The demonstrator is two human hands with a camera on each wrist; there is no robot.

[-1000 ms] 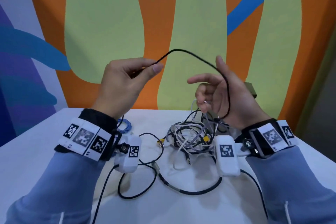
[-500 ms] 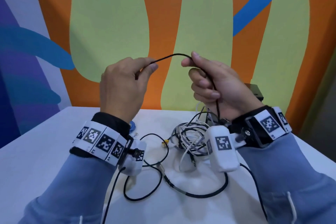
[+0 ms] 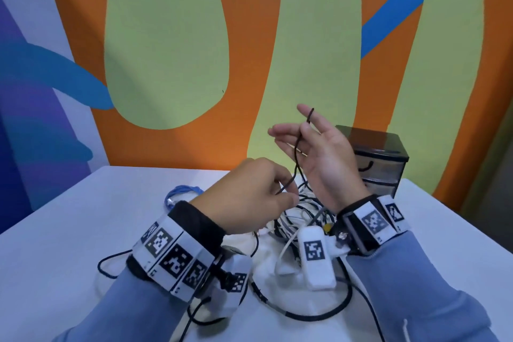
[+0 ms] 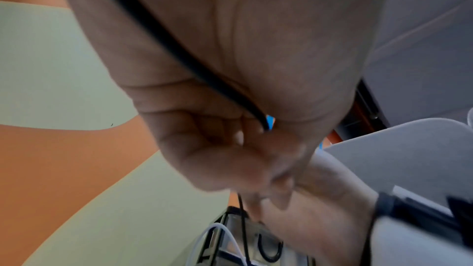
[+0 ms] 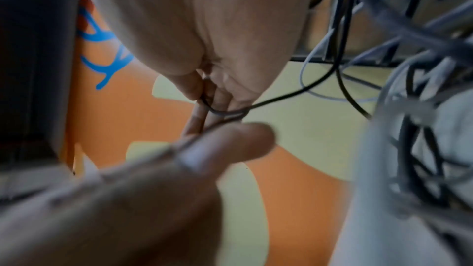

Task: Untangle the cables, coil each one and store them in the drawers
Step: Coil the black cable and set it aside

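A thin black cable [image 3: 296,155] rises from the tangle of black and white cables [image 3: 301,218] on the white table [image 3: 69,230]. My left hand [image 3: 287,193] pinches it low, just above the tangle; in the left wrist view the cable [image 4: 179,48] runs across the palm to the fingertips. My right hand [image 3: 294,130] is raised beside it with fingers straight, and the cable loops over one fingertip [image 3: 311,115]. The right wrist view is blurred and shows the cable [image 5: 281,96] hooked round the fingers.
A small black drawer unit [image 3: 380,164] stands at the back right against the painted wall. A coiled blue cable [image 3: 183,191] lies behind my left wrist. A thick black cable [image 3: 305,314] curves across the table near me.
Both hands held the cable up as an arc. Now my left hand has dropped low toward the right hand, and the right hand's fingers have straightened with the cable draped over them.
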